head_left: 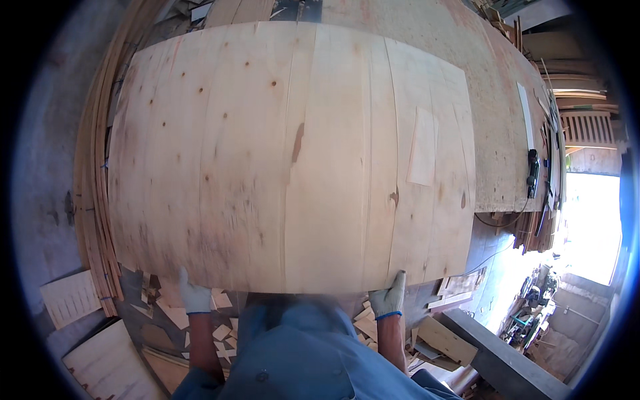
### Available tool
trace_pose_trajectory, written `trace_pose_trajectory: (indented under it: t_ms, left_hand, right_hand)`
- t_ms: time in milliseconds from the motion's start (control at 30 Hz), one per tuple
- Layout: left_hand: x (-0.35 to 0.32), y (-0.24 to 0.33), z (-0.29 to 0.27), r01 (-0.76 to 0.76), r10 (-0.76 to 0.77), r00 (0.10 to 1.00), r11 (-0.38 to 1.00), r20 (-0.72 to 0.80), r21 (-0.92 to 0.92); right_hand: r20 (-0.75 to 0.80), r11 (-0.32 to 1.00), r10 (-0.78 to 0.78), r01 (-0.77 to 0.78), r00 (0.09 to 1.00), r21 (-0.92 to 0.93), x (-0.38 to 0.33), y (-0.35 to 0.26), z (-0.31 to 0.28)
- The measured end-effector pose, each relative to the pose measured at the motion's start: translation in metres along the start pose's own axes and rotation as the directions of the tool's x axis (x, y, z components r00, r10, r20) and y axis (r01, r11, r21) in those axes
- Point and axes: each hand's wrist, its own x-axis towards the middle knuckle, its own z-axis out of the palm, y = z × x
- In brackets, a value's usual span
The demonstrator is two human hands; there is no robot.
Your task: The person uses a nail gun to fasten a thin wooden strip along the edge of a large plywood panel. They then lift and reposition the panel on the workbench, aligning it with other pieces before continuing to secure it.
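Observation:
A large plywood sheet (pixel 327 160) with brown knots and dark smudges spreads in front of me, its near edge close to my body. My left hand (pixel 195 295), in a whitish work glove, grips that near edge left of my body, thumb lying on the top face. On the right, my right hand (pixel 389 297), in a similar glove with a blue cuff, holds the same edge with its thumb up on the face. The fingers of both hands are hidden under the sheet. A paler rectangular patch (pixel 421 147) shows on the sheet's right part.
Beyond and right of the sheet lies a worn workbench top (pixel 500 127), with a black power tool (pixel 533 173) and cable at its right edge. Long wood strips (pixel 93 173) stand along the left. Wood offcuts (pixel 175 313) litter the floor, and a grey beam (pixel 503 357) is at lower right.

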Motion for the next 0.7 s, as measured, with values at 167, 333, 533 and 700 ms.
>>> trace_pose_trajectory:
  t_ms: [167,333,533,700]
  left_hand:
    - [0.016,0.01,0.004,-0.008,0.007,1.0,1.0,-0.03,-0.019]
    - [0.019,0.012,0.005,0.037,-0.037,0.999,0.995,0.002,-0.093]
    - [0.003,0.008,0.008,0.052,-0.055,0.998,0.991,-0.021,-0.122]
    - [-0.026,-0.009,-0.009,-0.028,0.032,0.996,0.999,0.089,-0.04]
  right_hand:
    - [0.007,0.999,-0.04,0.04,0.999,0.011,0.007,0.01,0.006]
    - [0.014,0.995,-0.092,0.092,0.996,0.031,0.016,0.02,0.008]
    - [0.068,0.991,-0.024,0.014,0.997,0.132,0.008,-0.021,0.033]
    - [0.066,0.996,-0.008,0.002,0.998,0.095,-0.014,-0.055,0.027]
